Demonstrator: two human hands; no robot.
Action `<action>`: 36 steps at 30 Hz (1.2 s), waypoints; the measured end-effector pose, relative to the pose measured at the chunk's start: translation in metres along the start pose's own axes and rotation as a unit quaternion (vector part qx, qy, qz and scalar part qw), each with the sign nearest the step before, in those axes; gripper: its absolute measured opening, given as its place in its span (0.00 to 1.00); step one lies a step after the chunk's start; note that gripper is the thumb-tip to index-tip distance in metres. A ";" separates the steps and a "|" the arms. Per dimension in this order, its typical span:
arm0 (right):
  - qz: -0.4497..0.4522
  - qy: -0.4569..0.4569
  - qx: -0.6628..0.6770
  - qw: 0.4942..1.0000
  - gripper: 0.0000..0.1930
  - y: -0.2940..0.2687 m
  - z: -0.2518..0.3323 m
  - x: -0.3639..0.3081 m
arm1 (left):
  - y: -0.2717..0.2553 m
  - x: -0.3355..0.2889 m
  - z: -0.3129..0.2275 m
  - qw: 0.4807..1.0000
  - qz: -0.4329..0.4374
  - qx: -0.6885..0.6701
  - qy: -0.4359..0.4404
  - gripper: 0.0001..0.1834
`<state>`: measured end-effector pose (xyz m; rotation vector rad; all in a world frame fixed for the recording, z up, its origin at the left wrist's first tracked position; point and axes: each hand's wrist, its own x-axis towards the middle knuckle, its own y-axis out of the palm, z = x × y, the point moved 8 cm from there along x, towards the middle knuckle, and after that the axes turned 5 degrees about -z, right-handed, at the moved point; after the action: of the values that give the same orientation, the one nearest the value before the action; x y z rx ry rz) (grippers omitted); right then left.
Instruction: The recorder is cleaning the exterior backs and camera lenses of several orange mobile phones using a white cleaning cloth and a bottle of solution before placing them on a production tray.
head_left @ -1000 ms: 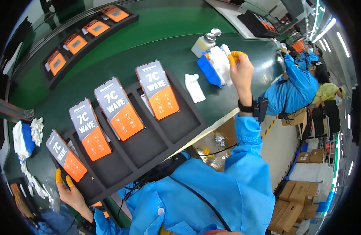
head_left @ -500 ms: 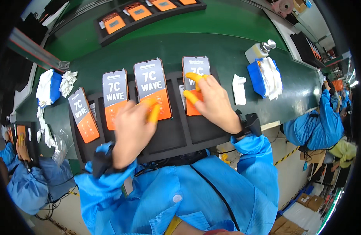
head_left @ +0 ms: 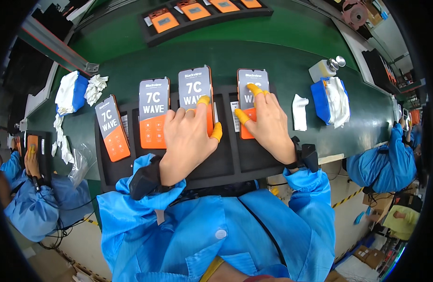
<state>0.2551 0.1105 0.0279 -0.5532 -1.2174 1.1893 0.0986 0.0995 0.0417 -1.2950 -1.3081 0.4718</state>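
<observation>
Four phones with grey-and-orange front films lie along a black foam tray. Over the third phone from the left is my left hand, its yellow-cotted index finger on the front and its thumb apart by the right edge. My right hand reaches across the rightmost phone; its index fingertip rests on the front, with the thumb at the left edge. Neither hand visibly lifts a phone. Left of my hands are a tilted leftmost phone and an upright one. My hands cover parts of the right two.
Farther back, another black tray carries several orange phones. Blue bins of white cloths stand left and right, near a pump bottle. A folded white cloth lies right of my hand. Co-workers sit on both sides.
My left hand has moved right and forward, from between the second and third phones onto the third. My right hand stays on the rightmost phone. The whole view has shifted slightly.
</observation>
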 end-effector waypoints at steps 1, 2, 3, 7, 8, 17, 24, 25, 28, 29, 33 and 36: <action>-0.002 0.003 0.000 1.000 0.26 0.000 -0.003 -0.001 | -0.006 0.000 0.000 1.000 0.001 0.000 0.003 0.20; -0.002 0.020 0.003 1.000 0.27 -0.003 -0.006 -0.002 | -0.022 -0.001 0.002 0.999 -0.035 -0.014 -0.008 0.18; -0.002 0.037 0.005 0.999 0.28 -0.005 -0.010 -0.003 | -0.036 -0.004 0.007 0.997 -0.071 -0.028 -0.019 0.16; 0.001 0.060 -0.009 0.998 0.26 -0.018 -0.008 -0.009 | -0.023 -0.040 0.079 0.945 0.026 -0.242 -0.220 0.21; -0.009 0.060 -0.012 0.998 0.24 -0.023 -0.005 -0.010 | -0.014 -0.044 0.083 0.879 0.031 -0.399 -0.258 0.20; -0.095 0.087 -0.032 0.991 0.23 -0.054 -0.031 -0.028 | -0.021 -0.029 0.039 0.994 -0.074 -0.040 -0.073 0.19; -0.112 0.159 0.208 0.959 0.22 -0.047 -0.064 -0.031 | -0.028 -0.056 0.071 0.987 -0.025 0.088 -0.135 0.25; -0.114 0.148 0.269 0.945 0.22 -0.039 -0.066 -0.029 | -0.029 -0.057 0.073 0.986 -0.031 0.095 -0.134 0.26; -0.101 0.111 0.265 0.952 0.20 -0.020 -0.050 -0.017 | -0.031 -0.051 0.074 0.983 -0.021 0.114 -0.143 0.31; -0.063 0.110 0.248 0.960 0.20 -0.015 -0.045 -0.015 | -0.031 -0.051 0.075 0.983 -0.021 0.115 -0.141 0.31; -0.005 0.111 0.153 0.982 0.21 -0.003 -0.042 -0.020 | -0.035 -0.056 0.075 0.974 -0.069 0.179 -0.121 0.26; 0.000 0.095 0.127 0.987 0.19 -0.002 -0.034 -0.023 | -0.034 -0.065 0.070 0.970 -0.089 0.206 -0.093 0.19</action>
<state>0.2896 0.0976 0.0089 -0.4617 -0.8885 1.2403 0.0057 0.0630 0.0265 -0.7950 -1.3776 0.7082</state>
